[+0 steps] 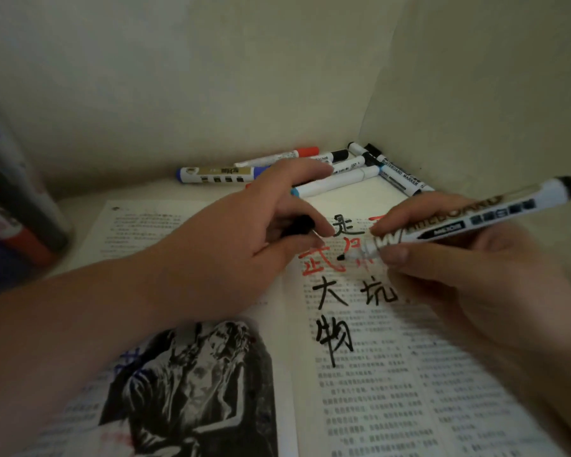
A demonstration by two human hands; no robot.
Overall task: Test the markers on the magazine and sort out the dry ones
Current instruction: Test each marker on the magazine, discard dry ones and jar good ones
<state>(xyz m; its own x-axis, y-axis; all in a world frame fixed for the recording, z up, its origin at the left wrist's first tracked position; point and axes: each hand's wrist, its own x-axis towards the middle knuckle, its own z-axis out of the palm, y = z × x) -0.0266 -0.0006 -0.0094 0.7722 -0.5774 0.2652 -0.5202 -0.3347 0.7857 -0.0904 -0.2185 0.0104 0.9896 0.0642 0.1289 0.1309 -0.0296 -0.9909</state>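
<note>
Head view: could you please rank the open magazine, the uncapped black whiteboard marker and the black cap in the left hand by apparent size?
1. open magazine, clearly largest.
2. black whiteboard marker.
3. black cap, smallest, partly hidden by the left hand.

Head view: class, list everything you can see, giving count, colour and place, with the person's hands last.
magazine: one, white pages with black print and black and red handwriting, open in front
held marker: one, white, black tip, uncapped, tip on right page
cap: one, black, in left hand
loose markers: several, white with blue, red, black caps, far corner
container: one, clear, blurred, left edge
left hand: holds cap
right hand: grips held marker
</note>
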